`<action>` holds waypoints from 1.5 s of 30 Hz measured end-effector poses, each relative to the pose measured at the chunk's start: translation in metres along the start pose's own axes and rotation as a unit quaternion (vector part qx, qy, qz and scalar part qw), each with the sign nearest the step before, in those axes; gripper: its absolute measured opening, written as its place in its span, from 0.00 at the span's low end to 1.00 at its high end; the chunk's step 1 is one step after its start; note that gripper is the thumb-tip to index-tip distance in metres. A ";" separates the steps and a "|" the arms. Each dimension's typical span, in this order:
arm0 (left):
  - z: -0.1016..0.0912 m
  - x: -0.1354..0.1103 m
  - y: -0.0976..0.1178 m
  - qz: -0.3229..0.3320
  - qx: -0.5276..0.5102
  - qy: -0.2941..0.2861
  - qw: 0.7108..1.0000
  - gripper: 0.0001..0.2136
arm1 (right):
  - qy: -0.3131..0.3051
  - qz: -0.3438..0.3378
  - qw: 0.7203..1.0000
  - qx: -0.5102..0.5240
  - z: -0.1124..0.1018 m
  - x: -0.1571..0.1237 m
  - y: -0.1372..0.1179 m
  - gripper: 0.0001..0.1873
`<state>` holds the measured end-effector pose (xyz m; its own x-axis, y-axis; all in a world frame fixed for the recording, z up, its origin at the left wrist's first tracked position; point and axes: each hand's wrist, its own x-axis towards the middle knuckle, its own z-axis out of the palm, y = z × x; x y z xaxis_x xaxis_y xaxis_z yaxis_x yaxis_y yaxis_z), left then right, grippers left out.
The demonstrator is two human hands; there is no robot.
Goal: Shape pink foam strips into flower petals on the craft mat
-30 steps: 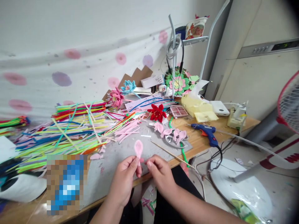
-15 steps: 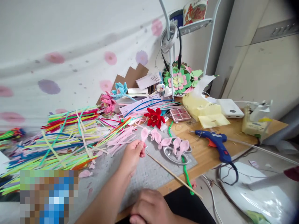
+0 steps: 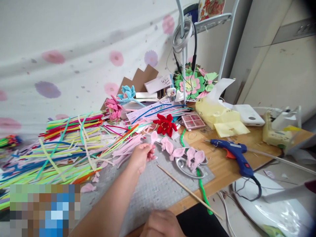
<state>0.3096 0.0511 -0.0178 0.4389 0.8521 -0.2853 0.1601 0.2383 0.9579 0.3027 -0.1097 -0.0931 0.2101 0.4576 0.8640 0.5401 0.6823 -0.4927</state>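
My left hand is pinched shut on a pale pink chenille petal, held upright by its lower end above the grey cutting mat. To its right, several similar pink petals lie in a row, some of them over silver scissors. A thin wooden stick slants across the mat and past the table edge. At the bottom of the view is my right hand, curled and slightly blurred, its fingertips hidden. A red chenille flower lies just beyond the held petal.
Bundles of coloured pipe cleaners cover the left side. On the right lie a blue glue gun, a yellow packet and a white box. A green stem hangs over the wooden table edge. A white rack stands behind.
The view has shifted slightly, so most table items appear farther right. My left hand still holds the petal. My right hand has dropped lower in the picture.
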 end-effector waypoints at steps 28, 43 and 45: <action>-0.067 -0.137 -0.026 0.390 0.327 -0.018 0.860 0.12 | 0.136 0.581 0.648 0.474 -0.001 0.082 -0.039 0.18; -0.060 -0.143 -0.010 0.175 0.179 -0.059 0.966 0.12 | -0.024 0.399 0.907 0.134 -0.019 0.094 -0.010 0.17; -0.057 -0.141 -0.012 0.178 0.169 -0.064 0.967 0.13 | -0.045 0.380 0.918 0.106 -0.022 0.094 -0.009 0.18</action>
<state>0.1949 -0.0452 0.0128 0.6219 0.7822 0.0387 0.2482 -0.2438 0.9375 0.3352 -0.0851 -0.0053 0.3877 0.8855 0.2560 0.0927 0.2388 -0.9666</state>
